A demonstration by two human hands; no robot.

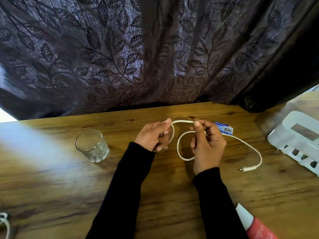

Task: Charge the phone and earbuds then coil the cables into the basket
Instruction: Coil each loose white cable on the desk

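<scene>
A white cable [248, 145] lies partly looped on the wooden table [51, 178]. My left hand [153, 136] grips one stretch of it with curled fingers. My right hand [207, 144] pinches it a little further along, and a short arc of cable bridges the two hands. A loop hangs below my right hand. The free end trails right to a plug [248, 168] resting on the table. A white slotted basket [296, 140] stands at the right edge. No phone or earbuds are visible.
An empty glass tumbler [92, 146] stands left of my hands. A small blue-and-white box [224, 127] lies behind my right hand. A red-and-white tube [253, 223] sits at the bottom right, a bit of cord [5, 221] at the bottom left. A dark leaf-patterned curtain [155, 49] hangs behind the table.
</scene>
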